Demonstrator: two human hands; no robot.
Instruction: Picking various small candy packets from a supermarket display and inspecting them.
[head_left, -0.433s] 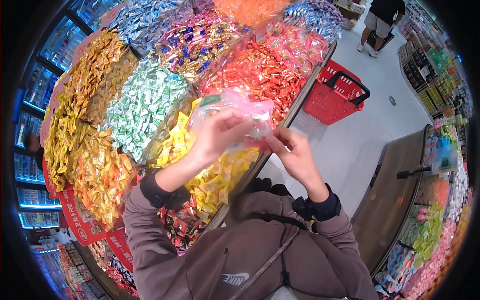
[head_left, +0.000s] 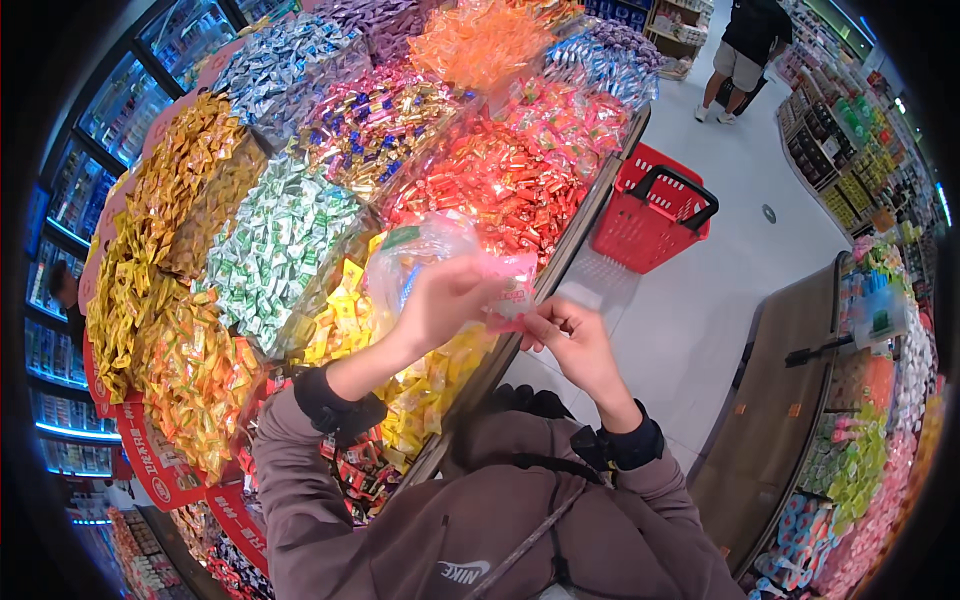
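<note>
Above the candy bins my hands are close together at a small pink candy packet [head_left: 514, 290]. My left hand [head_left: 445, 298], a little blurred by motion, has its fingers closed at the packet's left side. My right hand [head_left: 578, 345] pinches its lower right corner between thumb and fingers. Behind my left hand, against its fingers, is a clear plastic bag [head_left: 425, 245] with something green and something blue in it. Yellow-wrapped candies [head_left: 430, 385] lie below my left wrist, and red-wrapped candies [head_left: 500, 185] lie beyond the bag.
More bins hold green-and-white [head_left: 285, 245], gold [head_left: 180, 180] and orange [head_left: 485, 45] candies. A red shopping basket [head_left: 650, 225] stands right of the bins' wooden edge. Farther off, a person [head_left: 740, 60] is in the aisle. A brown display [head_left: 775, 400] is at right.
My hands have moved slightly down and left in the picture, still at the pink packet. The view has shifted, so bins and basket sit farther left. The person has shifted in the aisle.
</note>
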